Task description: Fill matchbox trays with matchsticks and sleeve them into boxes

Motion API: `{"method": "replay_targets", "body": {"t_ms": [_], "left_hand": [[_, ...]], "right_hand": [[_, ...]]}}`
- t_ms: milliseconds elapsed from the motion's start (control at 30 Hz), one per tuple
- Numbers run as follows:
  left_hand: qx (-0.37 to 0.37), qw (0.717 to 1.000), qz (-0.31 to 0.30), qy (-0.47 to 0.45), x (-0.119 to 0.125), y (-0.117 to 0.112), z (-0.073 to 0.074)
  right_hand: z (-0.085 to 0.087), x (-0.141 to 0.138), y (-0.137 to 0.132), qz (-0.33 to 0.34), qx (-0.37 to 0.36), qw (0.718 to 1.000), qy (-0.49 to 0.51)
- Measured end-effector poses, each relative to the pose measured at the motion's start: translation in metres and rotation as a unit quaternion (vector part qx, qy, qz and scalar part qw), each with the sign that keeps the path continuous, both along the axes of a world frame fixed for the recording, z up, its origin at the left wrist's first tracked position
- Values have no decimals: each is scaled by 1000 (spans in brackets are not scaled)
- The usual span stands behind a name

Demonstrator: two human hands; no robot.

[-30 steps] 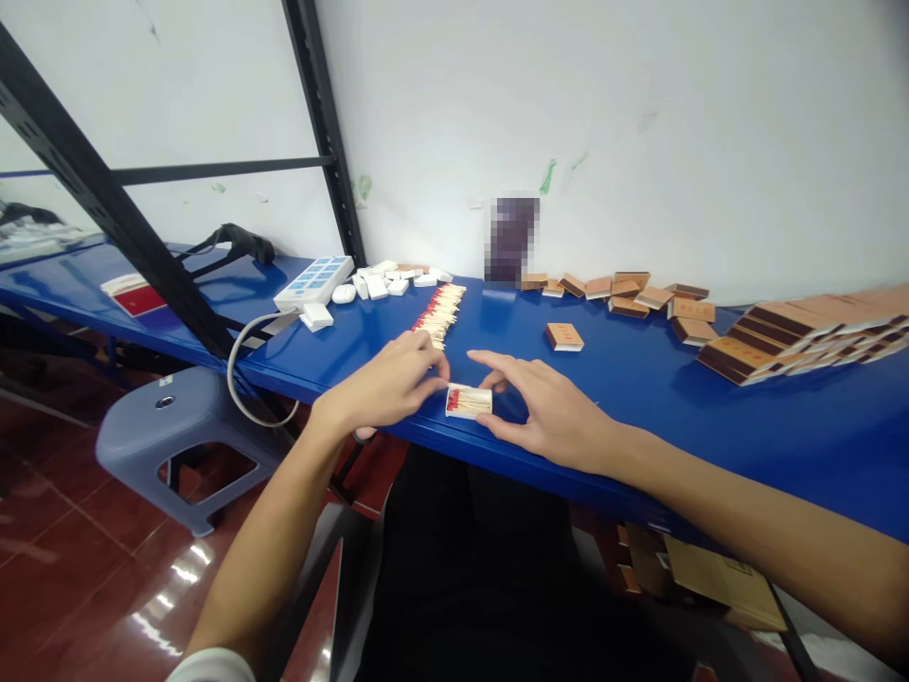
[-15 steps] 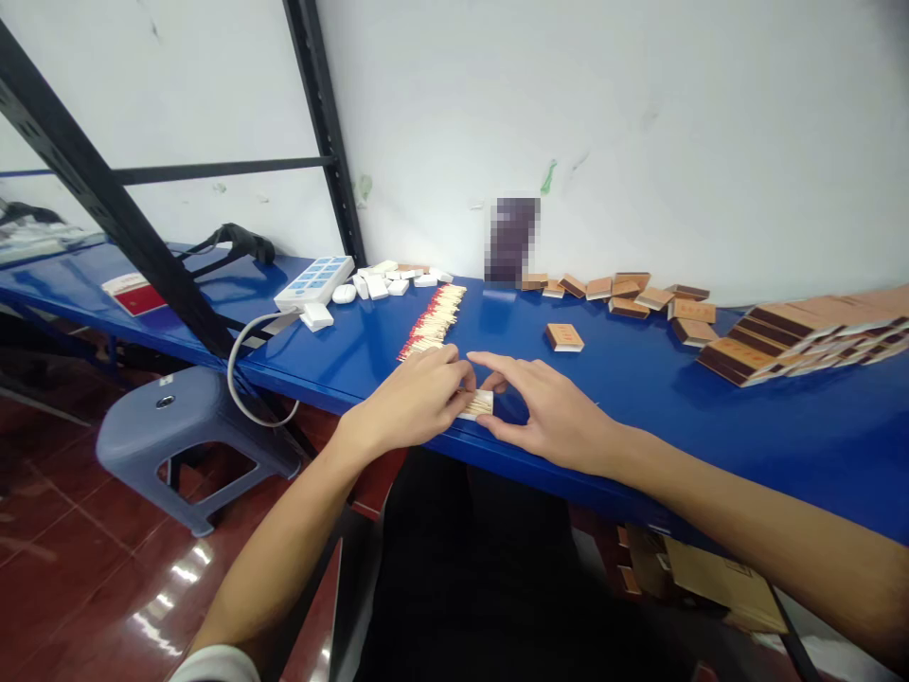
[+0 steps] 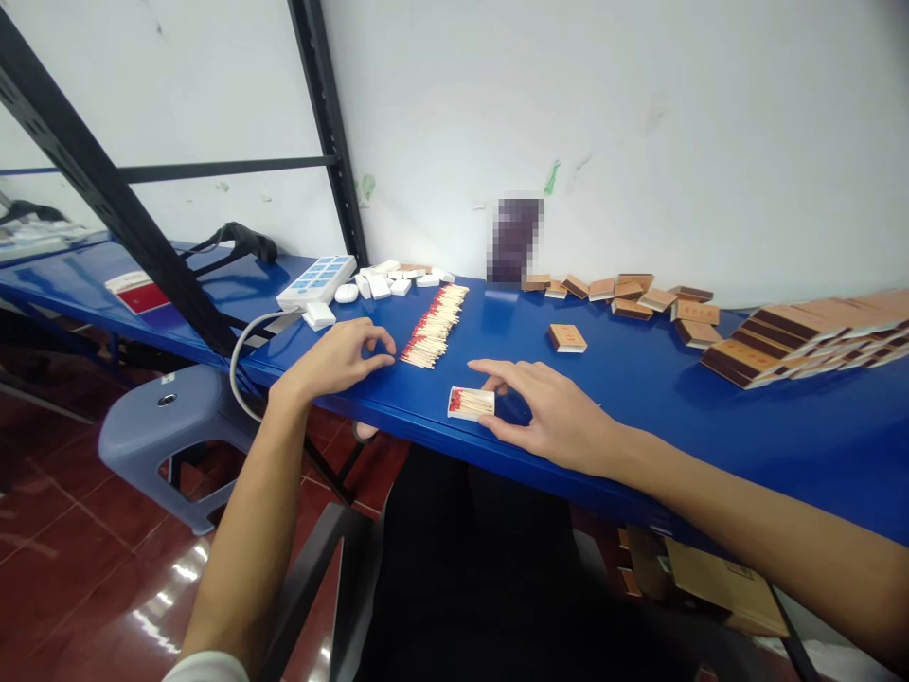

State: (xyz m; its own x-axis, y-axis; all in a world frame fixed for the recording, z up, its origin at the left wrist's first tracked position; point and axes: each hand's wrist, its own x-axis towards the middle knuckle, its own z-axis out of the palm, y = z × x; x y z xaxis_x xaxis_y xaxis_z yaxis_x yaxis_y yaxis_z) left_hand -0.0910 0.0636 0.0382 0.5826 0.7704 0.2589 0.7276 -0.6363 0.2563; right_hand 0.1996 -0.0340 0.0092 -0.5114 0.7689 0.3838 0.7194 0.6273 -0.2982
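Note:
A small open matchbox tray (image 3: 470, 403) filled with red-tipped matches lies near the front edge of the blue table (image 3: 639, 398). My right hand (image 3: 550, 410) rests beside it, thumb and fingers touching its right end, index finger stretched out above it. My left hand (image 3: 339, 357) hovers left of a long row of loose matches (image 3: 435, 325), fingers curled and apart, holding nothing. A single closed matchbox (image 3: 566, 337) lies further back.
Several white inner trays (image 3: 398, 278) and a white power strip (image 3: 315, 281) sit at the back left. Brown matchboxes (image 3: 639, 296) line the wall, with stacked rows (image 3: 802, 341) at the right. A grey stool (image 3: 167, 426) stands on the floor at left, beside a black shelf post (image 3: 106, 199).
My left hand has left the filled tray and moved left and back, to the left of the loose matches. The right hand has stayed at the tray.

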Motion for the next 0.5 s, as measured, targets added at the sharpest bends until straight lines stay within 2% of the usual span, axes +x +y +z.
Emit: {"method": "replay_targets", "body": {"t_ms": [267,500], "left_hand": [[-8,998,-59,-14,19,-1,-9],[16,999,-48,18,24,-3,-8]], "right_hand": [[-2,0,0,5,13,1000,0],[-1,0,1,4,17,1000,-2]]}}
